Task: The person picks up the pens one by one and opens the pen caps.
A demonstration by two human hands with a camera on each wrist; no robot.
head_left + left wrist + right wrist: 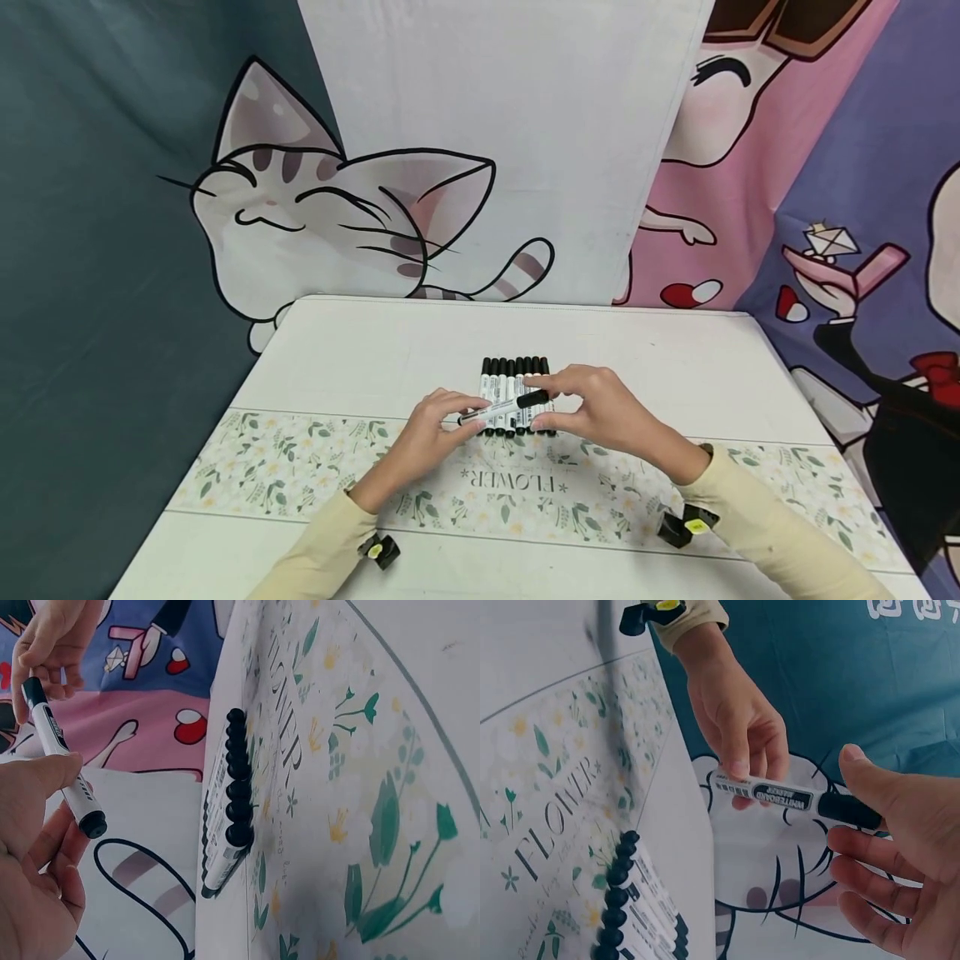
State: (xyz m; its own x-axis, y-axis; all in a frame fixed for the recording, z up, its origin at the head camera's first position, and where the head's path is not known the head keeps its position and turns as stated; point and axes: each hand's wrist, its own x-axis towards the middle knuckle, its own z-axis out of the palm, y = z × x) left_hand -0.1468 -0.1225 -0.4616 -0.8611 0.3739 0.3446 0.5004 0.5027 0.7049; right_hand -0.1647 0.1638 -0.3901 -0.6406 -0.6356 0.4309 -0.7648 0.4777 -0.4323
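Note:
A white whiteboard marker with a black cap [495, 411] is held above the table. My left hand [429, 432] pinches it between thumb and fingers near its plain end, as the left wrist view shows on the marker barrel [75, 791]. My right hand [603, 410] is spread around the cap end, thumb and fingers apart. In the right wrist view the black cap [847, 811] sits between the right thumb and fingers without a visible grip; whether a finger touches it is unclear. Below, several similar markers [492, 390] lie side by side in a row, partly hidden by the hands.
The white table [360, 350] has a printed floral band [300, 458] with the word FLOWER across it. Behind hangs a cartoon cat cloth [480, 100], with pink and purple cartoon cloth at right. Each sleeved wrist wears a small black device [381, 550].

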